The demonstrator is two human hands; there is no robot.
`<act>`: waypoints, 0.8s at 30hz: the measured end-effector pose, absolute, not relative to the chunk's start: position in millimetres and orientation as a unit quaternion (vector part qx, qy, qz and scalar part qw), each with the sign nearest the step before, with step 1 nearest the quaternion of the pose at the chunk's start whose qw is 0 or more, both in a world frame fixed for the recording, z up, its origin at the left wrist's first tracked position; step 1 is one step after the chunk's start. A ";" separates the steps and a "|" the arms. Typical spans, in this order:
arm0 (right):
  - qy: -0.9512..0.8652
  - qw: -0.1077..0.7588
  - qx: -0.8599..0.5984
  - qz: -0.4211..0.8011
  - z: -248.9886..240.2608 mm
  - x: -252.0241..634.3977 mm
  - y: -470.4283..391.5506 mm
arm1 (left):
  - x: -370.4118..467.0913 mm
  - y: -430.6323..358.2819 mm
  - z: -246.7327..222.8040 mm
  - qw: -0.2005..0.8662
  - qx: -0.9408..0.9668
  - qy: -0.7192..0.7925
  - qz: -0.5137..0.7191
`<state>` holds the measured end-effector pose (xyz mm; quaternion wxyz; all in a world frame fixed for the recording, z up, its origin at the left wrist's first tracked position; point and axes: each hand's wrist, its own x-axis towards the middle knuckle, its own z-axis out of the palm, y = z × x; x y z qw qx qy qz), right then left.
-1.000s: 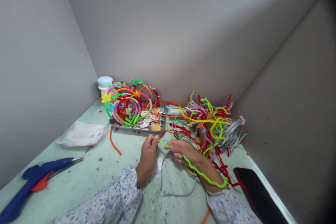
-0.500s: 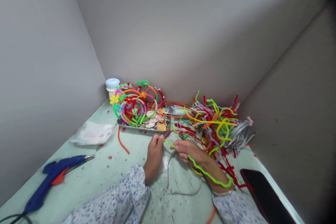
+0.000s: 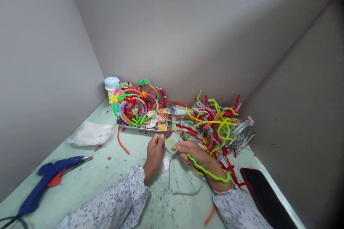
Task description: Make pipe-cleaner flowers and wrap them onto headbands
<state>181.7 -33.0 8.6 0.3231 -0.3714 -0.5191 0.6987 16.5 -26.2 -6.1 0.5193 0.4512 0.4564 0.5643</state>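
A lime-green pipe cleaner (image 3: 202, 168) is stretched between my two hands over the middle of the table. My left hand (image 3: 155, 152) pinches its end, with the fingers closed. My right hand (image 3: 189, 151) grips it a short way along, and the wavy rest trails back over my right wrist. Below my hands a grey pipe cleaner (image 3: 186, 194) lies bent in an open loop on the table. A small clear wrapper (image 3: 165, 163) sits just beside my left hand.
Behind my hands stands a metal tray (image 3: 139, 128) with shells and colourful headbands (image 3: 134, 105). To the right is a tangled heap of pipe cleaners (image 3: 215, 121). A blue glue gun (image 3: 45, 180) and a plastic bag (image 3: 91, 134) lie left, a phone (image 3: 264, 193) at right.
The whole view has shifted slightly, so everything appears a little further left and up. Both hands keep their hold on the green pipe cleaner, with slightly more of it showing between them.
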 end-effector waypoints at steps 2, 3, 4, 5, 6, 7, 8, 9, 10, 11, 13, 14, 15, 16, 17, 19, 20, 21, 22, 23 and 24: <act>-0.532 0.307 -0.371 0.697 11.0 181.3 -33.7 | 16.5 -25.4 -7.6 0.511 0.449 0.457 0.573; -0.535 0.300 -0.372 0.697 12.4 180.8 -34.0 | 16.4 -25.0 -8.2 0.505 0.449 0.459 0.577; -0.538 0.293 -0.374 0.697 13.8 180.2 -34.3 | 16.4 -24.6 -8.8 0.499 0.449 0.462 0.580; -0.540 0.285 -0.377 0.696 15.1 179.5 -34.6 | 16.4 -24.2 -9.3 0.494 0.448 0.465 0.583; -0.544 0.277 -0.381 0.694 16.3 178.9 -35.0 | 16.5 -23.8 -9.7 0.491 0.445 0.467 0.585; -0.549 0.269 -0.385 0.692 17.2 178.4 -35.3 | 16.7 -23.4 -10.1 0.491 0.442 0.467 0.588; -0.555 0.259 -0.389 0.688 17.9 178.2 -35.5 | 16.8 -23.1 -10.4 0.492 0.440 0.466 0.589; -0.562 0.249 -0.392 0.685 18.2 178.1 -35.8 | 16.9 -22.9 -10.5 0.496 0.437 0.464 0.590; -0.568 0.240 -0.393 0.682 18.2 178.2 -35.9 | 17.0 -22.8 -10.6 0.500 0.436 0.461 0.590; -0.575 0.232 -0.393 0.679 18.0 178.4 -35.8 | 17.0 -22.7 -10.7 0.504 0.435 0.459 0.589; -0.586 0.220 -0.387 0.676 16.9 179.1 -35.4 | 16.8 -22.7 -10.9 0.508 0.436 0.457 0.586; -0.590 0.215 -0.384 0.677 16.2 179.3 -35.0 | 16.6 -22.7 -11.3 0.509 0.436 0.457 0.586; -0.591 0.210 -0.382 0.679 15.4 179.5 -34.6 | 16.4 -22.6 -11.9 0.508 0.437 0.457 0.585; -0.590 0.205 -0.383 0.681 14.5 179.6 -34.1 | 16.3 -22.4 -12.8 0.506 0.438 0.458 0.585; -0.587 0.200 -0.386 0.683 13.7 179.6 -33.5 | 16.3 -22.0 -13.9 0.503 0.437 0.460 0.587; -0.583 0.196 -0.393 0.684 12.1 179.4 -32.4 | 16.4 -21.0 -16.5 0.499 0.432 0.463 0.592; -0.585 0.196 -0.395 0.680 11.5 179.2 -31.9 | 16.6 -20.4 -17.7 0.499 0.428 0.463 0.595; -0.590 0.198 -0.396 0.675 11.1 179.1 -31.4 | 16.9 -19.8 -18.7 0.500 0.424 0.463 0.597; -0.596 0.200 -0.394 0.671 10.9 178.9 -31.0 | 17.2 -19.2 -19.1 0.501 0.420 0.463 0.598; -0.603 0.201 -0.391 0.666 11.0 178.8 -30.7 | 17.5 -18.7 -19.0 0.503 0.417 0.462 0.600; -0.608 0.200 -0.387 0.664 11.3 178.7 -30.6 | 17.7 -18.4 -18.4 0.507 0.411 0.462 0.600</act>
